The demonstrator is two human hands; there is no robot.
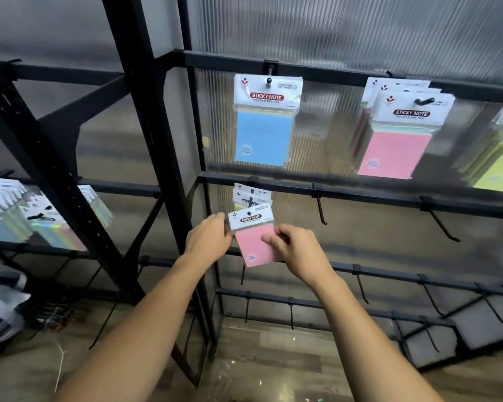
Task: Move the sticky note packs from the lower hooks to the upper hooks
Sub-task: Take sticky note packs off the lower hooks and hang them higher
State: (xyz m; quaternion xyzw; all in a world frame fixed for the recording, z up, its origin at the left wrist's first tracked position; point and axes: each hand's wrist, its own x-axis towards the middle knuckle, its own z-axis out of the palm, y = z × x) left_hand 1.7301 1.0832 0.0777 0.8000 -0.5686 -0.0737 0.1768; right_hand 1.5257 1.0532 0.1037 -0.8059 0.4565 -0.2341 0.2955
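Observation:
A pink sticky note pack (251, 242) hangs at the front end of a lower hook (249, 213), with more packs (251, 197) behind it on the same hook. My left hand (208, 239) pinches the pack's left edge by its white header. My right hand (294, 250) grips its right side, thumb on the pink face. Above, on the upper rail, a blue pack (263, 134) hangs on an upper hook (269, 81). Further right hang pink packs (395, 149) and a yellow-green pack (497, 169).
Bare black hooks (321, 210) stick out of the lower rails to the right and below. A thick black upright post (145, 140) stands left of the bay. Another rack at the left holds pastel packs (26, 219). Wood floor lies below.

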